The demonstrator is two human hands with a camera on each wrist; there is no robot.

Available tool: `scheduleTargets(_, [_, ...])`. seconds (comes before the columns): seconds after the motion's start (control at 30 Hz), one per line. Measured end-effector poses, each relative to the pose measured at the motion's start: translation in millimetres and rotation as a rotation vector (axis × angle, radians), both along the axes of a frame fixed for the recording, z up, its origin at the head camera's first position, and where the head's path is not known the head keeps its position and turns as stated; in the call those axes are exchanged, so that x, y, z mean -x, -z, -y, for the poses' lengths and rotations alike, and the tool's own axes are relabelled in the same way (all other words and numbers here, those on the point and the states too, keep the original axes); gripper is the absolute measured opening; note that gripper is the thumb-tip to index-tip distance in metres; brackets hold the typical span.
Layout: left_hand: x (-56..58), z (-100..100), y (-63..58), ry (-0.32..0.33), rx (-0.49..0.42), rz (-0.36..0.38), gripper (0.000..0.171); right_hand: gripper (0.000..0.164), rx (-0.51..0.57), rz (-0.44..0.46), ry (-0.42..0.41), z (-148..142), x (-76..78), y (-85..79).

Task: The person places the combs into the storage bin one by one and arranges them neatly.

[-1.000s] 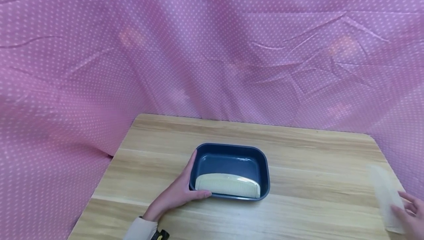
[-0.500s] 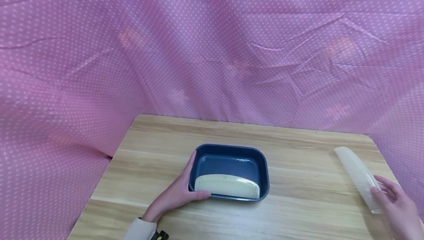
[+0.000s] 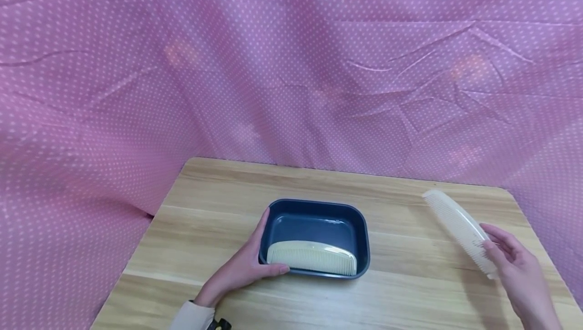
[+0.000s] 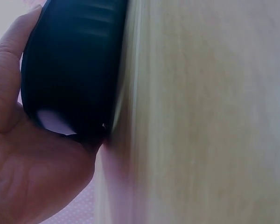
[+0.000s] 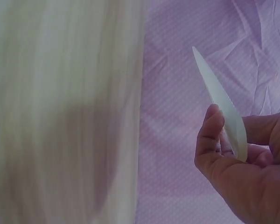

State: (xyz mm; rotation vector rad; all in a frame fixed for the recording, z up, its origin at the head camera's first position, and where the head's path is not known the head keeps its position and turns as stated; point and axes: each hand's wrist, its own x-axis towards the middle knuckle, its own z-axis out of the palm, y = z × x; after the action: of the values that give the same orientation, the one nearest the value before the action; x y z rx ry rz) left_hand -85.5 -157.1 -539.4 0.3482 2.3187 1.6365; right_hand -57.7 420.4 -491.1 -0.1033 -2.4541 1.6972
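Note:
In the head view a dark blue rectangular tray point(image 3: 309, 223) sits on the wooden table, and a pale cream comb point(image 3: 314, 257) lies inside along its near wall. My left hand point(image 3: 248, 261) holds the tray's near left corner, its thumb along the near side and its fingers along the left side. The left wrist view shows that hand against the tray wall point(image 4: 74, 65). Over the table's right part, my right hand point(image 3: 519, 266) grips a second cream comb point(image 3: 460, 223) near its lower end. In the right wrist view this comb point(image 5: 224, 102) is between thumb and fingers, raised off the table.
The wood-grain table point(image 3: 410, 289) has rounded far corners. Pink dotted cloth point(image 3: 291, 67) hangs behind it and at both sides. A shadow falls on the table below the right hand.
My right hand has come in from the right edge, moving left and slightly away from me with the comb. The left hand and the tray stay where they were.

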Motion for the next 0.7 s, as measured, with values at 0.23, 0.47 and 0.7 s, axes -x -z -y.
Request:
scheduleTargets(0.23, [0.6,0.3,-2.1,-0.003,0.002,-0.002,0.138,0.044,0.167,-0.014,-0.089,28.1,10.9,-2.3])
scheduleTargets(0.47, [0.7,-0.4,-2.9,-0.003,-0.001,0.011,0.137,0.043,0.158,-0.01,-0.195,58.7,22.0,-6.9])
scheduleTargets(0.7, [1.2,-1.7,-2.3,0.009,-0.03,0.001,0.137,0.039,0.067,-0.007,-0.306,91.4,35.7,-17.1])
